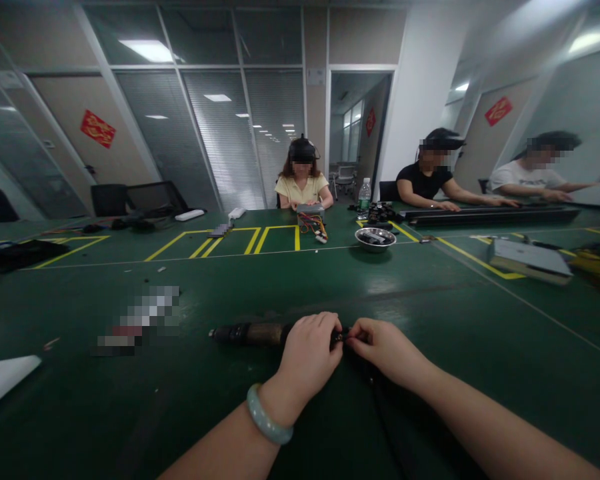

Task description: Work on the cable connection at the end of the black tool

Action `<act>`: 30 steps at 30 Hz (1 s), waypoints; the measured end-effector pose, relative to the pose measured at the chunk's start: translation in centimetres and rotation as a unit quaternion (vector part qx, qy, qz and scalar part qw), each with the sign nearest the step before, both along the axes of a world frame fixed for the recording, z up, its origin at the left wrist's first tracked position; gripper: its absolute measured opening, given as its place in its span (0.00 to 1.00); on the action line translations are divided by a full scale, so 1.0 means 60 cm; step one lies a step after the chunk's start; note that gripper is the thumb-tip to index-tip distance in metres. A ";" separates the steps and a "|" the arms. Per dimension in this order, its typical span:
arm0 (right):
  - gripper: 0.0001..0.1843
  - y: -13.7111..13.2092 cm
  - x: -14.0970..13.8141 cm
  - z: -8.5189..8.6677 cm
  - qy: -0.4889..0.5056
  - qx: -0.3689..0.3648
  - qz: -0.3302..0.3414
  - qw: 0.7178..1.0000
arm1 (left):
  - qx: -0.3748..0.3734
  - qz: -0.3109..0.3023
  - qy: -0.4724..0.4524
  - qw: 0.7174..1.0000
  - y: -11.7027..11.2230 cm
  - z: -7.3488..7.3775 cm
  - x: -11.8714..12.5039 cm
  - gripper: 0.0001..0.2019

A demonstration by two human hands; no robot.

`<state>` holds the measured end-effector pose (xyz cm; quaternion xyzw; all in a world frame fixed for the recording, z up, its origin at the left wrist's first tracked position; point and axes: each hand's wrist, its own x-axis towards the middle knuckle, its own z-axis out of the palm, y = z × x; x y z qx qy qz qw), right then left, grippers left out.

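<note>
A dark electric screwdriver (pixel 263 335) lies lengthwise just above the green table, its narrow tip pointing left. My left hand (pixel 310 350), wearing a pale green bangle (pixel 267 417), is wrapped round the rear part of its body and hides it there. At the tool's right end, the fingertips of my right hand (pixel 387 350) pinch the end of a black cord (pixel 377 407). The cord runs down toward me under my right wrist. Whether its plug is seated in the tool cannot be made out.
The green table (pixel 205 400) carries a blurred-out item (pixel 145 320) and a white object (pixel 7 380) at left. Farther off are a metal bowl (pixel 375 240), a bottle (pixel 364 197), a box with coloured wires (pixel 310 215) and a silver box (pixel 530 260). Several people sit opposite.
</note>
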<state>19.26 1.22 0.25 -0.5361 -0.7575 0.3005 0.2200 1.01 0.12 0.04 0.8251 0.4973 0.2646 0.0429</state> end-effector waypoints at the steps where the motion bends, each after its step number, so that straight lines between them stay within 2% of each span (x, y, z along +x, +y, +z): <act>1: 0.08 0.000 0.000 0.001 0.000 0.000 0.000 1.000 | 0.001 0.003 0.001 1.000 -0.001 0.000 0.000 0.08; 25: 0.07 0.000 0.002 -0.001 0.008 -0.001 0.005 1.000 | -0.001 -0.007 -0.009 1.000 -0.001 -0.003 0.000 0.06; 30: 0.07 -0.001 0.001 -0.001 0.005 0.007 0.001 1.000 | 0.004 -0.001 -0.012 1.000 -0.001 -0.005 -0.001 0.11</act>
